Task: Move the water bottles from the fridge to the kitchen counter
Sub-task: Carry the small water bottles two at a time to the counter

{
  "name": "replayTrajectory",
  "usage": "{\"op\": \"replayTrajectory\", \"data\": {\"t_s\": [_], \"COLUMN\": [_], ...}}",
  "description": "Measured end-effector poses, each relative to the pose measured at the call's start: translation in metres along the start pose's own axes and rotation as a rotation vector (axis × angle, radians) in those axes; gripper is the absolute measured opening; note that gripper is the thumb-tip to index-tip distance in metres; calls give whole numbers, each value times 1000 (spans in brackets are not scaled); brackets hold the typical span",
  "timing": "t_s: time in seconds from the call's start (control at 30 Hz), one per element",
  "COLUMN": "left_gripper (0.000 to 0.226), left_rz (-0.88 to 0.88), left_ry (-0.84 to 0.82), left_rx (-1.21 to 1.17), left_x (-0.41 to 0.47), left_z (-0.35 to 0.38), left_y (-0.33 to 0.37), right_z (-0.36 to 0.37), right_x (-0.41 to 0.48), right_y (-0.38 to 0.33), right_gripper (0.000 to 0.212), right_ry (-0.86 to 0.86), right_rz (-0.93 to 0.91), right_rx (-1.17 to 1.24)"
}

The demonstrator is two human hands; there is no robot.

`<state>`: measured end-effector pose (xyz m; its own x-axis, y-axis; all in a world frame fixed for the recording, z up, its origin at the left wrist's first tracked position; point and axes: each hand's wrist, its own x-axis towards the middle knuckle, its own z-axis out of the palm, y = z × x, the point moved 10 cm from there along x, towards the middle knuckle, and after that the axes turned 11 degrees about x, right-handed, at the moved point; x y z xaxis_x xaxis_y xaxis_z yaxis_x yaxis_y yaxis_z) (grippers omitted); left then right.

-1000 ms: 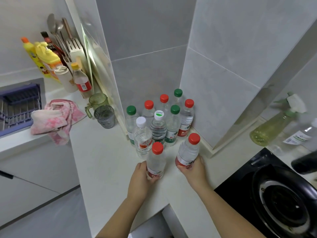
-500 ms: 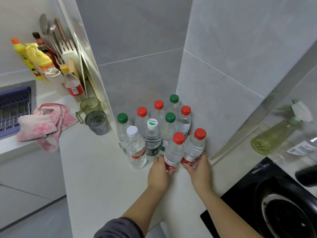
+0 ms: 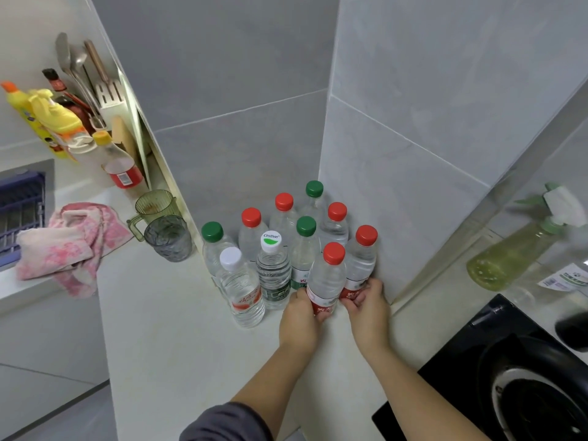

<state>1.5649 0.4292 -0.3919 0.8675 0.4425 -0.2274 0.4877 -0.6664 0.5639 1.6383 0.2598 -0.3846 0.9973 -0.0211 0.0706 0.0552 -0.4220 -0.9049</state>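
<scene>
Several clear water bottles with red, green and white caps stand clustered in the tiled corner of the white kitchen counter (image 3: 178,338). My left hand (image 3: 300,316) grips the base of a red-capped bottle (image 3: 326,278) at the front of the cluster. My right hand (image 3: 367,308) grips the base of another red-capped bottle (image 3: 361,261) right beside it, against the right wall. Both bottles stand upright on the counter, touching their neighbours. A white-capped bottle (image 3: 241,288) stands at the front left.
Two plastic cups (image 3: 165,230) stand left of the bottles, beside a pink cloth (image 3: 68,246). Detergent bottles and utensils (image 3: 60,119) line the far left. A black stove with a pan (image 3: 525,383) lies at the right, a green spray bottle (image 3: 515,253) behind it.
Both hands have slid their two red-capped bottles away from me across the counter and into the cluster in the corner. The bottles now stand against the others.
</scene>
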Motion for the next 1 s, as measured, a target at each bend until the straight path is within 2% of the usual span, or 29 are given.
{"op": "replayTrajectory", "data": {"t_s": [0.3, 0.4, 0.5, 0.6, 0.67, 0.8, 0.9, 1.0], "left_gripper": [49, 58, 69, 37, 28, 32, 41, 40], "left_rz": [-16, -36, -97, -131, -178, -213, -170, -135], "left_ry": [25, 9, -44, 31, 120, 208, 215, 192], "left_rx": [-61, -82, 4, 97, 78, -4, 19, 64], "left_x": [-3, -8, -25, -48, -57, -49, -38, -31], "left_z": [-1, -1, -2, -26, -51, -83, -89, -89], "left_y": [-5, -11, -40, -81, -109, -130, -128, -128], "right_z": [8, 10, 11, 18, 28, 43, 45, 45], "right_x": [0, -7, -26, -41, -44, -37, -34, -35], "right_y": [2, 6, 14, 23, 19, 7, 7, 8], "right_gripper": [48, 68, 93, 112, 121, 118, 115, 116], "right_ry": [-46, -112, -176, -222, -237, -186, -143, -137], "right_rz": [22, 43, 60, 126, 164, 209, 222, 213], "right_rx": [-14, 43, 34, 12, 45, 122, 84, 63]}}
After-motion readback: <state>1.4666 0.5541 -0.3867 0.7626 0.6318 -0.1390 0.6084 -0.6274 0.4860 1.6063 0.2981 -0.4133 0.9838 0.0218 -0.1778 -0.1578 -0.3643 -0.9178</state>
